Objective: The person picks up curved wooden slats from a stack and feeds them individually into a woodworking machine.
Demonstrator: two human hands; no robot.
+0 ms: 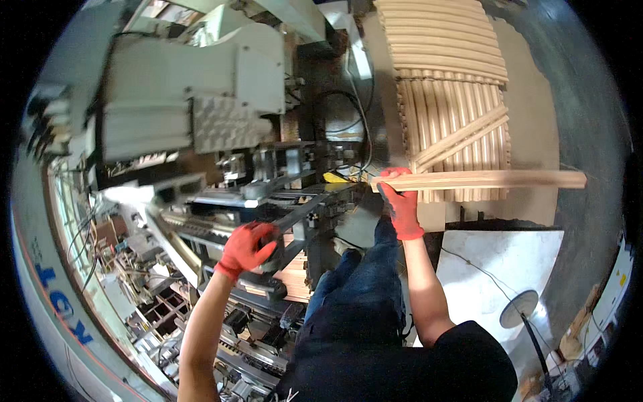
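Both my hands wear red gloves. My right hand (400,203) grips the near end of a long pale wooden strip (495,179) that reaches out to the right, level. Its left end lies next to the dark metal bed of a woodworking machine (295,201). My left hand (249,245) is closed around a dark handle or knob on the machine's front, just above a piece of pale wood (295,278) lying in the machine. Behind the strip stands a stack of similar rounded wooden strips (452,100).
The big white machine housing (194,87) fills the upper left, with cables and metal rails below it. A white sheet (502,268) lies on the floor to my right, with a round fan base (519,308) on it. Grey concrete floor (589,134) lies at far right.
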